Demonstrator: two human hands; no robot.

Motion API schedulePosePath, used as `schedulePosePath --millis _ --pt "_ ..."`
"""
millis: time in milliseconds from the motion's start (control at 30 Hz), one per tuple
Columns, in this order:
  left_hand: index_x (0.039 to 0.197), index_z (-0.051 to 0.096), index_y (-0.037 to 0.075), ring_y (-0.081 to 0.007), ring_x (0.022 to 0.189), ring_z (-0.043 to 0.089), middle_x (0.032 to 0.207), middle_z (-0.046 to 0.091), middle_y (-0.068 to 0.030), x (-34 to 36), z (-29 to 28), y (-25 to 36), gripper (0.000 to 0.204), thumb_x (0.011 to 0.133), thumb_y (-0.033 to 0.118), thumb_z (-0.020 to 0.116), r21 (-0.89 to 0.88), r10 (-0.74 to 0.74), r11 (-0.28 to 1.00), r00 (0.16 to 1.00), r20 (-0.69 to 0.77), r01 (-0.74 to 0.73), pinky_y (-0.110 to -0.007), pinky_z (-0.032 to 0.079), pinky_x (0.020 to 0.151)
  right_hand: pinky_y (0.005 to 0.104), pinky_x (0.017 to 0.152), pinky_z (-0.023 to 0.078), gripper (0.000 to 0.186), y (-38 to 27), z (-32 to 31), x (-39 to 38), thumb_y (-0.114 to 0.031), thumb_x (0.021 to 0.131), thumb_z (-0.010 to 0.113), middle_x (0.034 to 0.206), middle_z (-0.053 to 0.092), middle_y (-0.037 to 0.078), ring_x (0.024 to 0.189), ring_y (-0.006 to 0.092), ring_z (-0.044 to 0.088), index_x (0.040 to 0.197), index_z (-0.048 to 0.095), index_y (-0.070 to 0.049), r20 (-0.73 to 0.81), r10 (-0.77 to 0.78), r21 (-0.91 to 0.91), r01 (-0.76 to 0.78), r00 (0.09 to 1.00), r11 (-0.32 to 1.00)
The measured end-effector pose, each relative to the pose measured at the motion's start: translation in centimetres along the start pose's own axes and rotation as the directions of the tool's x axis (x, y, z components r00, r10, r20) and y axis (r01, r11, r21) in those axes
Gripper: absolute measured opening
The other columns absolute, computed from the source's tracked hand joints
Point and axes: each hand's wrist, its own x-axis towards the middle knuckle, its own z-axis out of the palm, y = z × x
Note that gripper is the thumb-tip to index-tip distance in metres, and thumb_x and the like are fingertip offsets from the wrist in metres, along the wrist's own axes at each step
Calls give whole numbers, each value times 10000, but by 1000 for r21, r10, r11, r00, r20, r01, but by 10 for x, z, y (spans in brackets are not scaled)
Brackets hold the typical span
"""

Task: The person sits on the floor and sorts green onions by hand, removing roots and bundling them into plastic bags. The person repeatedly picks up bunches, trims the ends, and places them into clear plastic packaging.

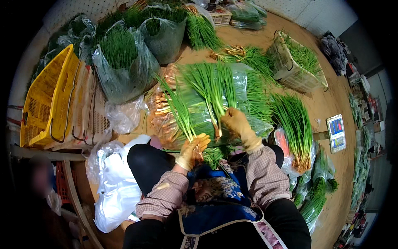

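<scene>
My left hand, in a tan rubber glove, grips a small bunch of green onions near their pale lower stalks, leaves pointing away from me. My right hand, gloved the same way, closes on another bunch of green onions beside it. Both bunches lie over a large heap of green onions on clear plastic sheeting in front of my knees. Their roots point toward me and to the left.
A yellow plastic crate and a beige crate stand tipped at left. Plastic bags of green leaves sit behind. A basket of greens is at back right, a loose bunch at right, a digital scale beyond, white bags by my left knee.
</scene>
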Motion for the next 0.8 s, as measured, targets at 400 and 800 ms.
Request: schedulePosePath --millis 400,800 --pt "1028 527 29 -142 525 586 758 640 -81 -5 14 10 166 877 64 586 -46 -148 988 989 8 148 -251 454 416 294 424 398 278 -3 82 -10 -271 838 614 612 555 90 471 148 498 797 573 1 261 -19 215 -39 965 976" --pt "976 522 -21 -158 444 543 684 644 -138 -12 34 14 167 921 136 525 78 46 996 985 -164 -33 -242 398 362 424 541 460 173 18 103 8 -207 841 563 707 586 166 613 328 586 790 538 -43 -142 -601 -573 430 786 698"
